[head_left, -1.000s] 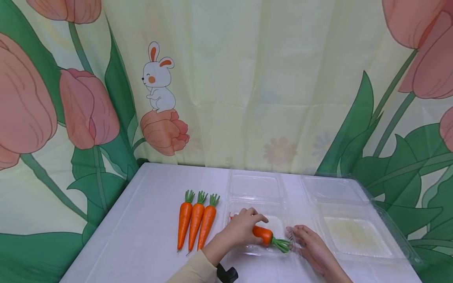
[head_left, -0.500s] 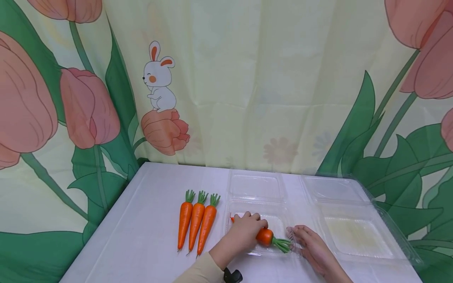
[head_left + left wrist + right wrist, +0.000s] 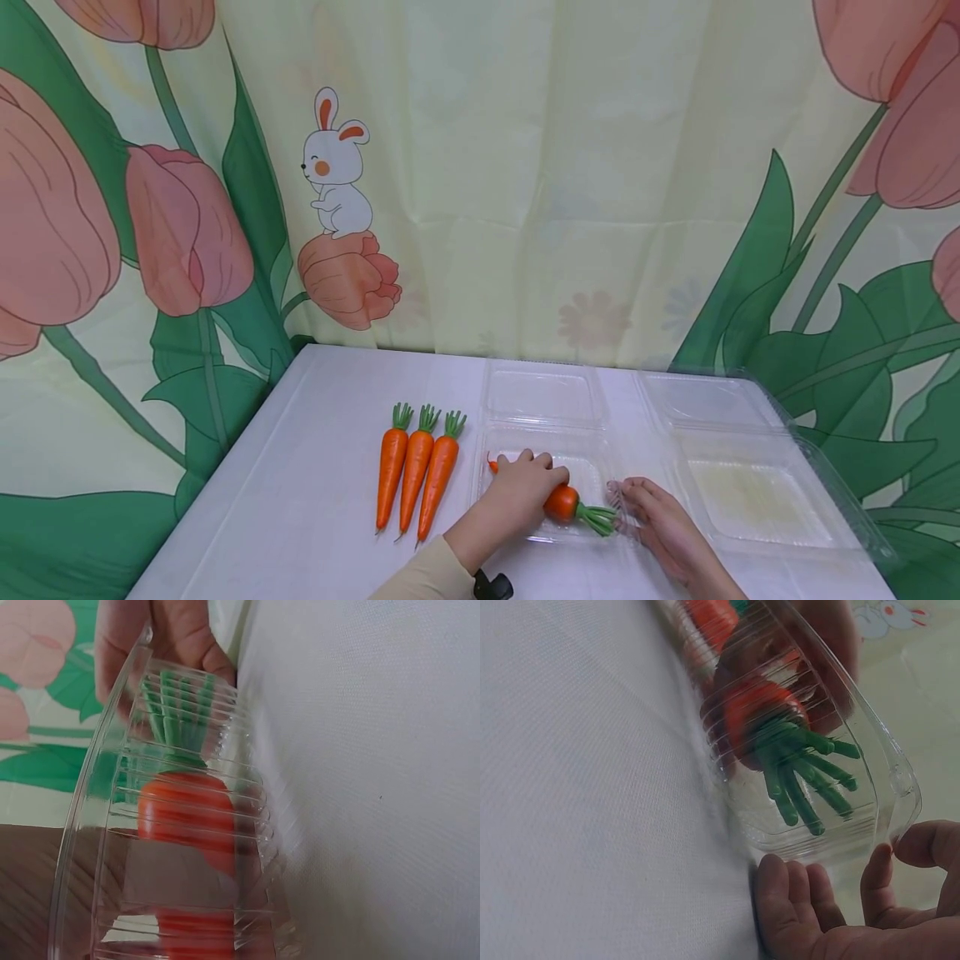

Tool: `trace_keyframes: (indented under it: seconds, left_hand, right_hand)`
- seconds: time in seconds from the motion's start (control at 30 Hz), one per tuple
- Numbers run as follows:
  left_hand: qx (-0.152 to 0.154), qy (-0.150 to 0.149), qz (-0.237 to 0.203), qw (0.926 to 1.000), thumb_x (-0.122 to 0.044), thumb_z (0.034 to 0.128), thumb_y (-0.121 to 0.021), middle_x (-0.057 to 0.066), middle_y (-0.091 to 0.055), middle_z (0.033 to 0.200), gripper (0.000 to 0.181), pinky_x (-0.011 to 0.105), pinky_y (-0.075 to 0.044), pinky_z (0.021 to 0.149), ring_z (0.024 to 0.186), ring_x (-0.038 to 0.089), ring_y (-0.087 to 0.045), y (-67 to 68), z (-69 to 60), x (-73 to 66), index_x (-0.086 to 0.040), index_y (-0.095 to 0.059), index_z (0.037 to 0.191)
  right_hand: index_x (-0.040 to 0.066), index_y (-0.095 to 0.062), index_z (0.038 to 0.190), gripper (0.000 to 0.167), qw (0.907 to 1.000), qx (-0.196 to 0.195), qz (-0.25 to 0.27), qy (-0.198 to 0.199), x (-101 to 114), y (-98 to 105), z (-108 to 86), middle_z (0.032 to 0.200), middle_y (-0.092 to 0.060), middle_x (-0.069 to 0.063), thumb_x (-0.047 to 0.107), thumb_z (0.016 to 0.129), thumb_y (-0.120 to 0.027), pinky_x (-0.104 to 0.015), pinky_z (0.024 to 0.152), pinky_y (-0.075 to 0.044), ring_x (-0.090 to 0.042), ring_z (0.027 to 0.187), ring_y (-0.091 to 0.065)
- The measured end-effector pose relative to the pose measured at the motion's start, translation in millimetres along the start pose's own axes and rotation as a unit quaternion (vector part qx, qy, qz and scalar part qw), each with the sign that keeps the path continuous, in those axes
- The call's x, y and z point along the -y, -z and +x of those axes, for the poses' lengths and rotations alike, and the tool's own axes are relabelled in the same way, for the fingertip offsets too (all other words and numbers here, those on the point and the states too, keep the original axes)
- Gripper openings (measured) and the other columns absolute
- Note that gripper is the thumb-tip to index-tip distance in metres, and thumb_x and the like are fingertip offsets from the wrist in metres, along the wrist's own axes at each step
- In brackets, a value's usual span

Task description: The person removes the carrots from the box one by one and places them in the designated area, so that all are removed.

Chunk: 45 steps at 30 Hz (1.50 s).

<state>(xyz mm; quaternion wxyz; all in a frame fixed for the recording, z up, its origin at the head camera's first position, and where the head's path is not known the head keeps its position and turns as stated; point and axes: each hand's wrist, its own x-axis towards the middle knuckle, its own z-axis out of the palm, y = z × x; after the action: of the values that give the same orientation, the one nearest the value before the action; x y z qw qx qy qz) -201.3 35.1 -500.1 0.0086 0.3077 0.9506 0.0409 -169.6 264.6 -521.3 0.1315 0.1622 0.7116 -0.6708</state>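
Note:
In the head view, my left hand (image 3: 517, 496) grips a carrot (image 3: 561, 504) from above, its fingers over the orange body. The carrot lies slanted inside a clear plastic clamshell box (image 3: 591, 468), green tops toward the near right corner. Its thin tip shows beyond the left hand. My right hand (image 3: 666, 523) pinches the box's right corner between thumb and forefinger; the other fingers sit beside the wall in the right wrist view. Through the ribbed wall, the left wrist view shows the carrot (image 3: 187, 806). The carrot's middle is partly hidden by the left hand.
Three more carrots (image 3: 409, 475) lie side by side left of the box on the white table (image 3: 285, 500). The box's lid (image 3: 542, 397) is folded back. A second opened clear box (image 3: 757, 500) stands at the right. A printed curtain (image 3: 480, 183) hangs behind.
My left hand has moved slightly right and its fingers have come down closer round the carrot. The right hand stays at the box's corner.

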Motion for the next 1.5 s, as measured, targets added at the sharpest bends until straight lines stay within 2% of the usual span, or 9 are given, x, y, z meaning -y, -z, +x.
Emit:
trace_keyframes:
  seconds: [0.23, 0.43, 0.7, 0.9, 1.03, 1.17, 1.23, 1.4, 1.5]
  left_hand:
    - [-0.004, -0.007, -0.014, 0.9999, -0.018, 0.0804, -0.087, -0.008, -0.065, 0.111, 0.048, 0.048, -0.056, 0.078, 0.097, 0.016, -0.058, 4.8, -2.2, 2.8, -0.037, -0.069, 0.120]
    - [-0.012, -0.006, -0.068, 0.9976, -0.021, 0.0799, -0.089, -0.008, -0.065, 0.110, 0.047, 0.049, -0.057, 0.082, 0.097, 0.014, -0.057, 7.2, -3.4, 6.6, -0.036, -0.070, 0.120]
    - [-0.037, -0.005, -0.136, 0.9901, -0.029, 0.0794, -0.090, -0.010, -0.065, 0.110, 0.047, 0.028, -0.049, 0.072, 0.095, 0.010, -0.057, 13.8, -5.6, 14.5, -0.033, -0.069, 0.121]
    - [-0.062, 0.003, -0.177, 0.9822, -0.026, 0.0784, -0.089, -0.011, -0.068, 0.107, 0.050, 0.020, -0.048, 0.072, 0.088, 0.005, -0.061, 23.5, -7.7, 20.4, -0.030, -0.068, 0.123]
    - [-0.071, 0.019, -0.233, 0.9696, -0.025, 0.0804, -0.087, -0.009, -0.069, 0.107, 0.048, 0.020, -0.049, 0.073, 0.087, 0.005, -0.061, 26.8, -9.4, 24.2, -0.026, -0.069, 0.124]
    - [-0.085, 0.036, -0.291, 0.9522, -0.025, 0.0827, -0.085, -0.009, -0.070, 0.108, 0.046, 0.021, -0.050, 0.074, 0.089, 0.004, -0.061, 27.5, -10.0, 29.9, -0.024, -0.068, 0.126]
    - [-0.093, 0.049, -0.327, 0.9394, -0.026, 0.0840, -0.084, -0.010, -0.070, 0.108, 0.047, 0.021, -0.050, 0.075, 0.089, 0.003, -0.061, 27.6, -10.0, 33.4, -0.023, -0.068, 0.128]
    - [-0.099, 0.091, -0.418, 0.8985, -0.029, 0.0870, -0.082, -0.007, -0.070, 0.111, 0.050, 0.023, -0.054, 0.072, 0.088, 0.005, -0.062, 30.6, -10.2, 41.4, -0.019, -0.066, 0.133]
    - [-0.105, 0.115, -0.447, 0.8808, -0.031, 0.0899, -0.079, -0.004, -0.069, 0.111, 0.052, 0.024, -0.056, 0.068, 0.087, 0.008, -0.062, 32.2, -10.5, 45.8, -0.016, -0.065, 0.137]
  right_hand:
    - [-0.004, -0.048, 0.122, 0.030, 1.0000, 0.002, -0.003, -0.003, 1.4, -0.1, 0.1, 0.140, -0.056, -0.020, 0.024, 0.108, -0.045, -0.051, 0.097, -0.056, -0.024, 0.124, -0.056]
    - [-0.002, -0.050, 0.119, 0.028, 1.0000, -0.005, -0.004, -0.007, 1.2, 0.1, -0.9, 0.135, -0.061, -0.016, 0.024, 0.108, -0.046, -0.048, 0.095, -0.056, -0.020, 0.116, -0.059]
    - [-0.003, -0.050, 0.120, 0.027, 1.0000, 0.000, 0.007, 0.002, 0.1, 0.5, -1.2, 0.124, -0.064, -0.010, 0.022, 0.109, -0.046, -0.043, 0.092, -0.058, -0.016, 0.109, -0.062]
    - [-0.001, -0.048, 0.119, 0.030, 1.0000, 0.003, -0.004, -0.003, 0.7, 0.7, 0.4, 0.137, -0.056, -0.017, 0.026, 0.109, -0.047, -0.050, 0.099, -0.054, -0.028, 0.128, -0.053]
    - [-0.002, -0.049, 0.117, 0.028, 1.0000, -0.001, -0.005, -0.004, 0.8, 0.0, -0.7, 0.137, -0.057, -0.018, 0.024, 0.108, -0.046, -0.050, 0.099, -0.054, -0.024, 0.124, -0.055]
    - [-0.001, -0.051, 0.117, 0.027, 1.0000, -0.002, -0.003, -0.005, 0.8, 0.5, -0.7, 0.136, -0.059, -0.016, 0.023, 0.108, -0.046, -0.047, 0.095, -0.057, -0.020, 0.118, -0.056]
    - [-0.001, -0.051, 0.116, 0.026, 1.0000, 0.000, -0.004, -0.005, 0.6, 1.2, -0.5, 0.136, -0.059, -0.015, 0.024, 0.108, -0.046, -0.045, 0.093, -0.057, -0.020, 0.118, -0.055]
    - [0.000, -0.052, 0.115, 0.026, 1.0000, 0.004, -0.005, 0.000, -0.3, 1.5, -1.7, 0.135, -0.059, -0.013, 0.024, 0.109, -0.046, -0.041, 0.090, -0.056, -0.020, 0.115, -0.055]
    - [-0.001, -0.052, 0.116, 0.026, 1.0000, 0.005, -0.003, 0.006, -1.1, 1.0, -2.5, 0.132, -0.060, -0.012, 0.023, 0.109, -0.046, -0.041, 0.091, -0.058, -0.019, 0.113, -0.057]
